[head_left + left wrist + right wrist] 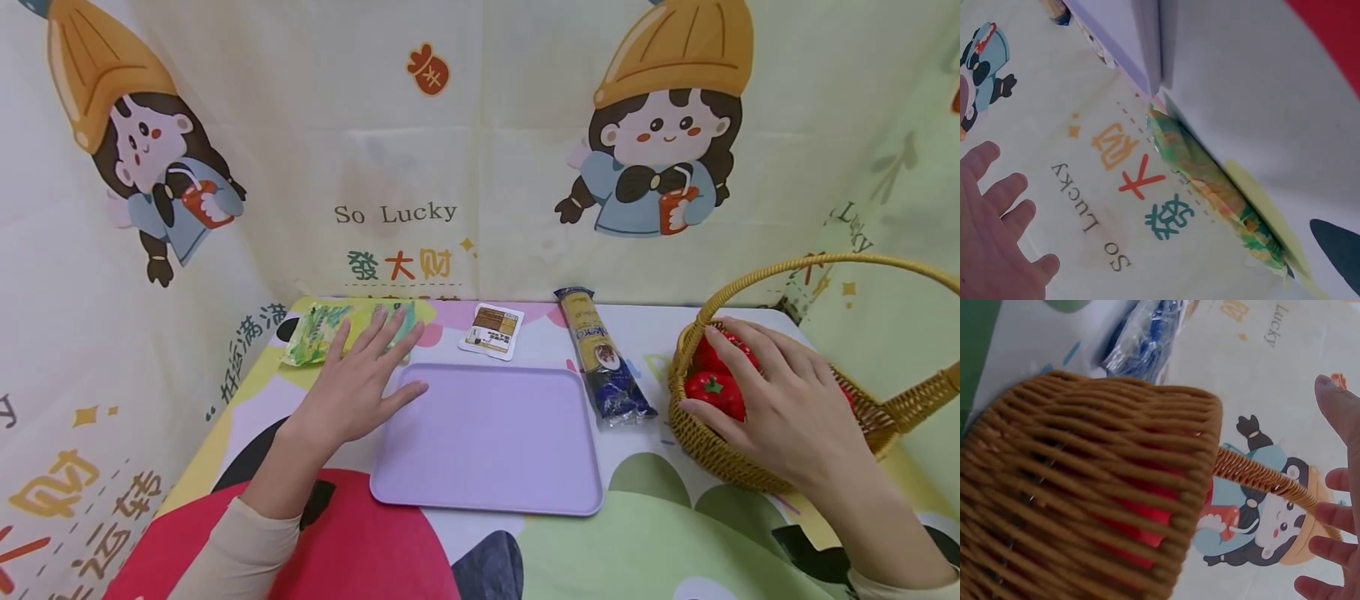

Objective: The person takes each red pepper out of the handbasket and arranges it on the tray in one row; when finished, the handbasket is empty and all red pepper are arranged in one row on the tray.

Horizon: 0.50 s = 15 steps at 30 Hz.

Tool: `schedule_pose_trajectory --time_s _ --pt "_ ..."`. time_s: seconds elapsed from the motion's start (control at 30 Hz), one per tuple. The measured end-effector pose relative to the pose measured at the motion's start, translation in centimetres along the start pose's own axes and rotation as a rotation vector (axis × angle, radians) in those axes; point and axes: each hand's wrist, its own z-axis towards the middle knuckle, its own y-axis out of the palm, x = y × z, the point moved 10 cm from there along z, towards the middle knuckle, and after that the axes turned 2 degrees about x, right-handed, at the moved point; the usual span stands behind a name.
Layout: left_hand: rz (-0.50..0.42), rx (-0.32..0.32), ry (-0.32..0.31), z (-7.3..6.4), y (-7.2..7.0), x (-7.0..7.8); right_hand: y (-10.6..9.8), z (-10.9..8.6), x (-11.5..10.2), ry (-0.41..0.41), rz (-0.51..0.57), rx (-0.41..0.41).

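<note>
My left hand (351, 390), fingers spread, is held in the air over the left edge of a lilac tray (487, 442) and in front of a green-yellow packet (315, 333). In the left wrist view the same packet (1210, 187) lies apart from the left hand (997, 231). My right hand (795, 400) hovers over a wicker basket (705, 446) that contains red bell peppers (716, 393). Its fingers look relaxed, holding nothing. The right wrist view has the right hand (1341, 506) clear of the basket's woven side (1085, 469).
Behind the tray lies a small white-and-brown sachet (492, 332). A long pasta packet (603, 358), yellow and blue, lies between tray and basket. The basket's tall handle (825, 260) arches above its right side. A printed cloth wall (480, 167) closes off the back.
</note>
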Motion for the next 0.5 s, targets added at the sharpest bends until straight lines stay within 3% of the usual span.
schedule_pose_trajectory --time_s 0.3,0.5 --pt "-0.073 -0.053 -0.019 -0.9 1.5 -0.8 0.4 -1.2 2.4 0.044 -0.004 -0.028" --pt "-0.123 -0.081 -0.008 -1.8 2.5 -1.2 1.3 -2.1 4.3 0.128 -0.020 -0.092"
